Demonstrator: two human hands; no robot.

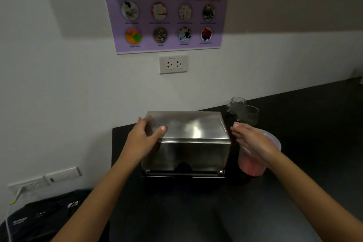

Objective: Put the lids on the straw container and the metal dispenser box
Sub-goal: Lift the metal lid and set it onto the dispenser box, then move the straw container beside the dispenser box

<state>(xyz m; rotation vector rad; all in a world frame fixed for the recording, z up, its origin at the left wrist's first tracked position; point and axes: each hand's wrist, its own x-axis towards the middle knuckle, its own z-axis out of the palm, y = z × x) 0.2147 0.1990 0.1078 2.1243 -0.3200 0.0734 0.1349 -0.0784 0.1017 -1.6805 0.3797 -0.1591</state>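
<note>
The metal dispenser box (186, 155) stands on the black counter against the wall, with its shiny metal lid (188, 126) lying on top. My left hand (144, 137) grips the lid's left end, thumb on top and fingers along the side. My right hand (253, 141) hovers with fingers apart just off the lid's right end, not touching it. Behind that hand stands the straw container (253, 165), a clear plastic tub full of pink straws, with a clear lid (273, 139) on its rim.
Two clear glasses (243, 111) stand behind the straw container near the wall. A wall socket (173, 64) and a poster hang above the box. The counter (294, 192) stretches right and forward. A dark device (39, 220) with a cable sits lower left.
</note>
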